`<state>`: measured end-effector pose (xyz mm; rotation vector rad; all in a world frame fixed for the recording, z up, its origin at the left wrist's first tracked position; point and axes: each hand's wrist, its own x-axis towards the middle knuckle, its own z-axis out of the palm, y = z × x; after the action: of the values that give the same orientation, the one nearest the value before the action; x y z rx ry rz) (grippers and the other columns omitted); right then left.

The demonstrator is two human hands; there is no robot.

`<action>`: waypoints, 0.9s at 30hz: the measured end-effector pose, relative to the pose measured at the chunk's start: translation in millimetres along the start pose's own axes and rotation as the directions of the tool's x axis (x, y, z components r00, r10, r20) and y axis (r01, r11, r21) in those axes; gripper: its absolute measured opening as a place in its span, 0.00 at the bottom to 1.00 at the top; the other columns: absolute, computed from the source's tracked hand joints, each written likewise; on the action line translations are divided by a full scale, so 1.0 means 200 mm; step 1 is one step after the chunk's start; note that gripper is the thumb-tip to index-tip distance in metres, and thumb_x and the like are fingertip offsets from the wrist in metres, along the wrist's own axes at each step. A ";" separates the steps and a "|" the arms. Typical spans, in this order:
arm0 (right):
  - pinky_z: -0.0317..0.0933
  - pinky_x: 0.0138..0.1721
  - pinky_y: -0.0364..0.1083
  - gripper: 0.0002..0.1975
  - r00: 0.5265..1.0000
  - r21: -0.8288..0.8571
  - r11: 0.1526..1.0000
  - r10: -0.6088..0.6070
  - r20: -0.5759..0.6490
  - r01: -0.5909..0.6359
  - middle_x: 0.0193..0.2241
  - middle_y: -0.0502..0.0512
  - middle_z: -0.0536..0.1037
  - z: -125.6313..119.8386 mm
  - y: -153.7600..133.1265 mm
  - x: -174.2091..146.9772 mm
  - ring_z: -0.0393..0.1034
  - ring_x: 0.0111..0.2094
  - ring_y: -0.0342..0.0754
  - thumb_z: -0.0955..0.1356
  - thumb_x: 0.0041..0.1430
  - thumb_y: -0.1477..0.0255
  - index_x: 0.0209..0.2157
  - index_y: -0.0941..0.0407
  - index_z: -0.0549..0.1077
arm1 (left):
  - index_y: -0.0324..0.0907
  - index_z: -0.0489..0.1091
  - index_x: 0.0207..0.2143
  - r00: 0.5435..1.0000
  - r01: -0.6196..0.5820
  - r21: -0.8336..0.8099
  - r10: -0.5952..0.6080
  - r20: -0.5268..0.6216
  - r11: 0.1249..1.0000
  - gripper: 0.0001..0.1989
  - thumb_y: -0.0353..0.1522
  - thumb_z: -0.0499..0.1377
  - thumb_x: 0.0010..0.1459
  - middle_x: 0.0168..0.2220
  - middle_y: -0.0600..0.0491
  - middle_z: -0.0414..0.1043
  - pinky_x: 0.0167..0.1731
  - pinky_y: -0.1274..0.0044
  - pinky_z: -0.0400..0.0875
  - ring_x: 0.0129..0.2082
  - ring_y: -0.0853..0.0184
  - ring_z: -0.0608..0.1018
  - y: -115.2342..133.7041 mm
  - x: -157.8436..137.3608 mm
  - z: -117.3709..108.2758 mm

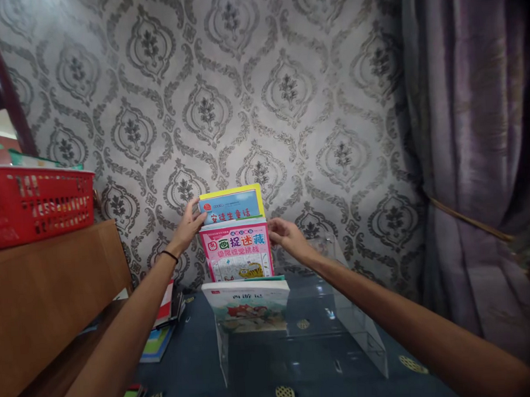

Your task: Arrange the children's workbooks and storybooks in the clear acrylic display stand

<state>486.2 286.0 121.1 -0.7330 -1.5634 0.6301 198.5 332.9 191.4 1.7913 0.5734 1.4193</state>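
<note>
A blue storybook with a yellow back edge (232, 203) stands at the rear of a clear acrylic stepped stand (358, 317). My left hand (189, 228) grips its left edge, thumb in front. Before it stands a pink picture book (238, 246), with a cartoon tiger low on its cover. At this book's right edge are the curled fingers of my right hand (288, 237), its fingertips partly hidden. On the front step leans a white-topped book with a painted cover (252, 310), touched by neither hand.
A red plastic basket (39, 202) rests on a brown box (54, 301) at left. Several books (159, 340) lie between the box and stand. Patterned wallpaper (252, 105) rises behind; a tied grey-purple curtain (469, 154) hangs at right. Dark blue cloth (250, 374) covers the table.
</note>
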 end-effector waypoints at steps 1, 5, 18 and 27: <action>0.66 0.30 0.48 0.16 1.000 -0.011 1.000 -0.007 -0.023 0.007 0.26 0.48 0.72 0.00 0.01 0.00 0.69 0.27 0.47 0.73 0.47 0.61 0.34 0.54 0.69 | 0.46 0.56 0.60 0.999 0.022 0.001 -0.022 0.025 1.000 0.41 0.45 0.69 0.49 0.42 0.49 0.79 0.32 0.75 0.75 0.33 0.63 0.82 -0.01 -0.01 0.00; 0.68 0.29 0.48 0.21 0.991 -0.105 0.995 -0.008 -0.136 -0.006 0.33 0.51 0.73 0.00 0.05 0.00 0.72 0.28 0.48 0.71 0.49 0.64 0.44 0.53 0.67 | 0.44 0.67 0.53 0.992 0.088 0.006 -0.088 0.086 0.996 0.33 0.47 0.69 0.48 0.43 0.49 0.80 0.32 0.75 0.75 0.39 0.59 0.81 -0.06 -0.05 0.01; 0.64 0.21 0.42 0.13 0.996 -0.126 0.989 0.087 0.035 -0.082 0.16 0.46 0.71 0.00 0.02 0.06 0.66 0.18 0.42 0.71 0.51 0.61 0.24 0.54 0.68 | 0.43 0.75 0.33 0.999 0.036 -0.067 -0.036 0.002 0.997 0.26 0.54 0.68 0.43 0.35 0.50 0.80 0.42 0.67 0.75 0.44 0.53 0.78 -0.24 -0.14 0.09; 0.65 0.24 0.43 0.16 0.996 -0.107 0.994 0.034 0.084 -0.025 0.18 0.46 0.74 -0.01 -0.02 0.02 0.68 0.20 0.43 0.72 0.49 0.57 0.24 0.54 0.69 | 0.43 0.72 0.32 0.999 0.040 -0.049 -0.041 -0.027 0.998 0.24 0.51 0.70 0.42 0.39 0.50 0.80 0.46 0.69 0.73 0.46 0.55 0.77 -0.22 -0.17 0.07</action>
<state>487.5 287.6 126.9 -0.8192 -1.6778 0.6108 207.3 330.7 135.1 1.7149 0.5814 1.4209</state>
